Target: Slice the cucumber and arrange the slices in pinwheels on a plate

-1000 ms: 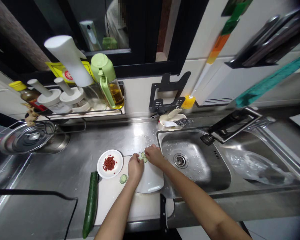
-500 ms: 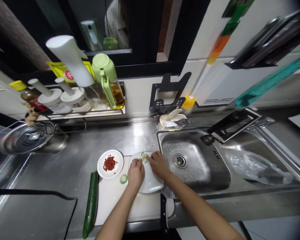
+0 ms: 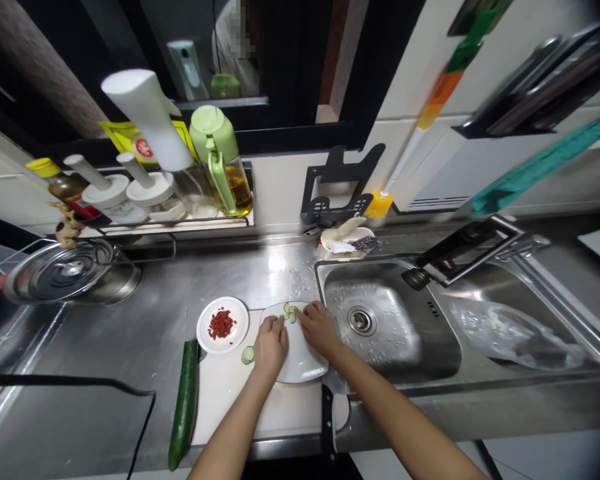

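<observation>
And here we are at the steel counter: thin, pale-green cucumber slices with darker rims [image 3: 291,313] lie in a small overlapping curve near the far edge of the glossy white, rounded-corner plate [image 3: 303,363], which rests on a flat white cutting board [image 3: 220,393]. The right hand [image 3: 320,328] comes in from the side, fingers bent and close together, its index fingertip at the slices; the left hand [image 3: 273,343] hovers at the plate's other edge, fingertips bunched narrow. Whether either one pinches a slice, I cannot tell. These slices should be feather-light, wet and floppy, easily torn by a hard squeeze (and likely to cling to one another), so a soft fingertip pinch on the rind edge looks the safest hold. The plate should be stiff, smooth and breakable, best taken by its rim. A small pile of pale-green cucumber rounds [image 3: 248,355] sits on the board just beside the left hand. Now, against a second ago: the right hand has drawn back toward the near right, uncovering more of the curve, while the left stays close to its old spot and the pile sits unchanged.
</observation>
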A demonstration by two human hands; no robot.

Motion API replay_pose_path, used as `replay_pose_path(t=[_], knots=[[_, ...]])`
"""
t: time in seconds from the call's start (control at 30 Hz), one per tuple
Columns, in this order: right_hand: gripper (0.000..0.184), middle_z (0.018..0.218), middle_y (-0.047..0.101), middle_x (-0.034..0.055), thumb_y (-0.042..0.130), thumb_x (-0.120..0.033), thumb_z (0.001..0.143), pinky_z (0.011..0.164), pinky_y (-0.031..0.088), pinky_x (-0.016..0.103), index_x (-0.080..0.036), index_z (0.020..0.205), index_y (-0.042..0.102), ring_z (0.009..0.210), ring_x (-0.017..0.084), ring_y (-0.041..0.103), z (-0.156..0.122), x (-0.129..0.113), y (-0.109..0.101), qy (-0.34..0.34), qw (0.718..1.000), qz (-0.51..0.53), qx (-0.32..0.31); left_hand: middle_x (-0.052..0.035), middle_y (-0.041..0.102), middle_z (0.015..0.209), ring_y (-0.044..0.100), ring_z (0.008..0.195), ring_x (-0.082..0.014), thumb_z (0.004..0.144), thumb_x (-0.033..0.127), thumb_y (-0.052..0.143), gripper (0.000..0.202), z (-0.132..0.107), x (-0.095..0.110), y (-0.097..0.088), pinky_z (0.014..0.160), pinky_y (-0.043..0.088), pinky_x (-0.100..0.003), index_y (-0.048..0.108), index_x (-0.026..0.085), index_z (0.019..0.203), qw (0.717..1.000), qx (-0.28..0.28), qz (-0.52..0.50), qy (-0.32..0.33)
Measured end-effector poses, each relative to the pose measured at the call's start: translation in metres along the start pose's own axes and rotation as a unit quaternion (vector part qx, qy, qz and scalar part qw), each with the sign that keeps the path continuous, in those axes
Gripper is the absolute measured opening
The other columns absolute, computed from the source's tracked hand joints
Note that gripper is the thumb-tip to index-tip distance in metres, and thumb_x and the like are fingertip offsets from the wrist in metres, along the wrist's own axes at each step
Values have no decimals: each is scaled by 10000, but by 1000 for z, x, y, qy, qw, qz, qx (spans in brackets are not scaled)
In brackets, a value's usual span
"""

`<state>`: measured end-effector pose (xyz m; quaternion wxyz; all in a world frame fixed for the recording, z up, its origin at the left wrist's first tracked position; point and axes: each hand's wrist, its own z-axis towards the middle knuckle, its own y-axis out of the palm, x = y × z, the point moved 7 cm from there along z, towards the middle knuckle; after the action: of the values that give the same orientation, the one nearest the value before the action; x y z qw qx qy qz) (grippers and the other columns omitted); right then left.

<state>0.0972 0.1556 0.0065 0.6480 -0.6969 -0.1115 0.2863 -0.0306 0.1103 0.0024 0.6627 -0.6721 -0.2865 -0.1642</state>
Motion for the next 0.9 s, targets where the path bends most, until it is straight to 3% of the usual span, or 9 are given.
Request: replay_pose_path(t=[0.1, 0.23, 0.33, 0.4, 0.57, 0.9], knots=[[359, 997, 573, 96, 459, -179, 876, 812, 344, 342, -244, 1212, 569, 1033, 243, 390, -7, 0, -7, 19, 1000, 16, 14, -100, 604, 1092, 574, 1008, -201, 835, 207, 439, 330, -12, -14, -22, 913, 439, -299, 633, 182, 1101, 999, 30, -38, -8], [322, 992, 582, 92, 452, -175, 877, 816, 362, 354, -225, 1152, 611, 1025, 246, 407, -27, -3, -11, 61, 997, 47, 31, -91, 647, 1010, 606, 919, -214, 824, 262, 459, 280, -43, -55, -52, 867, 461, -327, 641, 184, 1021, 995, 71, -41, -65], [311, 982, 590, 92, 449, -160, 870, 823, 375, 368, -214, 1118, 630, 1035, 255, 417, -47, -15, -6, 79, 994, 68, 29, -95, 659, 989, 616, 793, -207, 814, 292, 479, 281, -65, -84, -57, 805, 479, -339, 644, 174, 1008, 991, 70, -24, -109], [318, 973, 590, 91, 449, -145, 863, 799, 389, 358, -226, 1113, 629, 1032, 250, 430, -60, -25, 0, 81, 993, 79, 21, -96, 665, 986, 619, 794, -208, 814, 304, 481, 295, -73, -93, -54, 812, 476, -339, 646, 176, 1021, 992, 63, -18, -110], [307, 936, 597, 79, 470, -125, 846, 793, 395, 347, -223, 1085, 636, 1009, 241, 445, -82, -48, 8, 73, 993, 91, 16, -109, 661, 1006, 619, 901, -230, 824, 317, 462, 328, -75, -97, -47, 833, 470, -340, 653, 177, 1051, 992, 75, -3, -102], [299, 930, 606, 81, 457, -115, 843, 777, 395, 351, -220, 1046, 650, 998, 243, 442, -90, -59, 4, 88, 988, 122, 13, -81, 666, 896, 605, 805, -208, 800, 293, 476, 238, -70, -95, -50, 774, 455, -328, 668, 181, 884, 990, 84, -36, -104]])
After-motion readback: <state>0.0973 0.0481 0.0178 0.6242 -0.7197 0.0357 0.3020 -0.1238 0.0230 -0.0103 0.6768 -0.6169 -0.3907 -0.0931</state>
